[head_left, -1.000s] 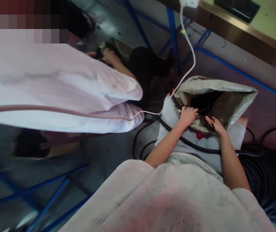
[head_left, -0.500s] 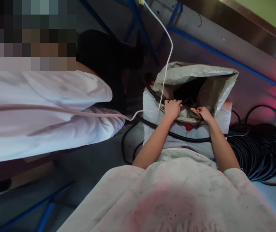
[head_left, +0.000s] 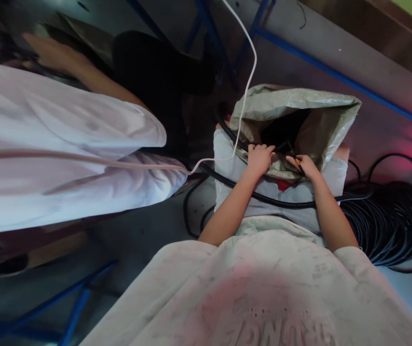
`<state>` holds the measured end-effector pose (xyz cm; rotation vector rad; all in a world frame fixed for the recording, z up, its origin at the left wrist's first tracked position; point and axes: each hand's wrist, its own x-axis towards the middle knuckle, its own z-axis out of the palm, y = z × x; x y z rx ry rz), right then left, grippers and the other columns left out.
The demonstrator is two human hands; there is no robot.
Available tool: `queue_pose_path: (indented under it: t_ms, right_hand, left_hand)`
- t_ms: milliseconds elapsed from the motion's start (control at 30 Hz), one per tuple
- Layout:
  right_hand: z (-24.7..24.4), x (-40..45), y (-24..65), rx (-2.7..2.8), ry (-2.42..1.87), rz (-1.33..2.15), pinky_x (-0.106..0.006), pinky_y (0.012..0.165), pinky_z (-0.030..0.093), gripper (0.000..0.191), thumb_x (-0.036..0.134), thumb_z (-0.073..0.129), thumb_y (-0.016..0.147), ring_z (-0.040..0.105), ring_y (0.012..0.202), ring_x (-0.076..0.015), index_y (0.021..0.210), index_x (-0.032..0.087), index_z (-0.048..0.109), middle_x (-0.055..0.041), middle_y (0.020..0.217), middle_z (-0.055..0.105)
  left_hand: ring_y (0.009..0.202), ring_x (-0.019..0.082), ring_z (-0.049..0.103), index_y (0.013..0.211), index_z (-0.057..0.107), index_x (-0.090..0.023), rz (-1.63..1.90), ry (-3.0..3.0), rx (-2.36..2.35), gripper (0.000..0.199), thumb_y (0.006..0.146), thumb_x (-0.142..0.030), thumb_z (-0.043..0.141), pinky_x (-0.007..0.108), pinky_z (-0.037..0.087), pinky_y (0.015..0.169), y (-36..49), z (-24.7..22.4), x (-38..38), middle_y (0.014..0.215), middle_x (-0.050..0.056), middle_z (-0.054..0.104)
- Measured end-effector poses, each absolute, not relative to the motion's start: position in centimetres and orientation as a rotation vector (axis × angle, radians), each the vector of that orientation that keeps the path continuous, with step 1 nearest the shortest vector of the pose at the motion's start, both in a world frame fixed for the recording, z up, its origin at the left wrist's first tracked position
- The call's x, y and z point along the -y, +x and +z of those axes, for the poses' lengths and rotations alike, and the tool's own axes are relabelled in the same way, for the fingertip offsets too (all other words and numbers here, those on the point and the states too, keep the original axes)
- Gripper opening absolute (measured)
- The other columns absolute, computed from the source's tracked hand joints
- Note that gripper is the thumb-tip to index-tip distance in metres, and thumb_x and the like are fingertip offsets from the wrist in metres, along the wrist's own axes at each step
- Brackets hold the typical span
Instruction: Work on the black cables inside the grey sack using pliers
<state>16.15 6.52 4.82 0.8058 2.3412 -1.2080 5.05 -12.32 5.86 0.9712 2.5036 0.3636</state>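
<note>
A tan woven sack (head_left: pixel 295 100) lies on my lap, its mouth gaping and its inside dark. At the near rim my left hand (head_left: pixel 259 160) is closed round a thick black cable (head_left: pixel 235 138), and a short dark length shows past its fingers. To the right, my right hand (head_left: pixel 307 167) is closed on a small hand tool (head_left: pixel 299 165) with orange and black handles. The tool's dark head points toward the cable; its exact kind is unclear. Another stretch of black cable (head_left: pixel 281 203) crosses my lap below my wrists.
A large coil of black cable (head_left: pixel 389 223) lies on my right. A white cord (head_left: pixel 252 72) hangs down in front of the sack and runs left across a co-worker's white shirt (head_left: pixel 83 182). Blue metal legs and bars (head_left: pixel 321 61) stand ahead under a bench.
My view has shifted slightly. The dark end between my hands and the tool's head now show more clearly at the sack's mouth. Both hands keep their hold.
</note>
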Motion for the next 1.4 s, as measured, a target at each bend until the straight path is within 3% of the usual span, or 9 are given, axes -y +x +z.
queue_pose_path:
  t_ms: [133, 300, 533, 733, 900, 1067, 1400]
  right_hand:
    - [4.0, -6.5, 16.2, -2.351, 0.768, -1.289, -0.027, 0.064, 0.039, 0.065, 0.083, 0.059, 0.083, 0.057, 0.073, -0.0175, 0.084, 0.018, 0.063, -0.0059, 0.080, 0.069]
    - [4.3, -6.9, 16.3, -2.280, 0.854, -1.212, -0.030, 0.056, 0.031, 0.071, 0.088, 0.054, 0.083, 0.045, 0.056, -0.0152, 0.059, 0.021, 0.050, -0.0011, 0.051, 0.049]
    - [4.1, -6.6, 16.1, -2.366, 0.745, -1.280, -0.029, 0.060, 0.035, 0.065, 0.085, 0.053, 0.086, 0.049, 0.065, -0.0149, 0.076, 0.021, 0.058, -0.0014, 0.070, 0.061]
    - [4.2, -7.3, 16.4, -2.227, 0.844, -1.359, -0.030, 0.054, 0.029, 0.069, 0.086, 0.060, 0.080, 0.039, 0.052, -0.0124, 0.057, 0.022, 0.047, 0.0015, 0.050, 0.045]
    - [4.4, -7.0, 16.3, -2.361, 0.873, -1.325, -0.029, 0.057, 0.033, 0.069, 0.089, 0.055, 0.083, 0.049, 0.061, -0.0149, 0.068, 0.021, 0.054, -0.0012, 0.061, 0.056]
    - [3.8, -6.9, 16.2, -2.362, 0.838, -1.253, -0.029, 0.065, 0.040, 0.062, 0.081, 0.054, 0.091, 0.060, 0.073, -0.0189, 0.082, 0.020, 0.062, -0.0067, 0.078, 0.070]
    - [3.1, -7.1, 16.4, -2.340, 0.796, -1.193, -0.029, 0.065, 0.039, 0.062, 0.080, 0.054, 0.092, 0.061, 0.071, -0.0194, 0.080, 0.020, 0.060, -0.0084, 0.078, 0.072]
  left_hand:
    - [0.117, 0.034, 0.060, 0.141, 0.066, -0.026, 0.388, 1.027, -2.452, 0.041, 0.107, -0.029, 0.044, 0.049, 0.031, 0.103, 5.1, 5.8, 12.5, 0.124, 0.015, 0.071]
    - [0.117, 0.033, 0.060, 0.142, 0.064, -0.024, 0.345, 1.006, -2.483, 0.042, 0.108, -0.031, 0.041, 0.048, 0.032, 0.101, 5.2, 5.9, 12.6, 0.125, 0.016, 0.070]
    - [0.118, 0.034, 0.060, 0.142, 0.064, -0.025, 0.349, 0.995, -2.468, 0.042, 0.107, -0.031, 0.042, 0.048, 0.031, 0.102, 5.3, 5.9, 12.6, 0.125, 0.016, 0.070]
    - [0.117, 0.034, 0.060, 0.142, 0.065, -0.025, 0.352, 1.024, -2.452, 0.042, 0.106, -0.031, 0.044, 0.049, 0.031, 0.102, 5.2, 5.7, 12.9, 0.125, 0.016, 0.070]
    - [0.119, 0.035, 0.060, 0.140, 0.066, -0.024, 0.358, 1.023, -2.444, 0.040, 0.106, -0.030, 0.045, 0.049, 0.031, 0.103, 5.3, 5.9, 12.7, 0.125, 0.016, 0.071]
    - [0.119, 0.034, 0.060, 0.138, 0.064, -0.022, 0.350, 0.991, -2.474, 0.038, 0.107, -0.033, 0.044, 0.048, 0.031, 0.103, 5.3, 5.9, 12.5, 0.127, 0.015, 0.071]
    - [0.119, 0.033, 0.062, 0.131, 0.065, -0.019, 0.394, 0.933, -2.488, 0.034, 0.108, -0.034, 0.046, 0.046, 0.032, 0.103, 5.3, 6.0, 12.3, 0.125, 0.014, 0.072]
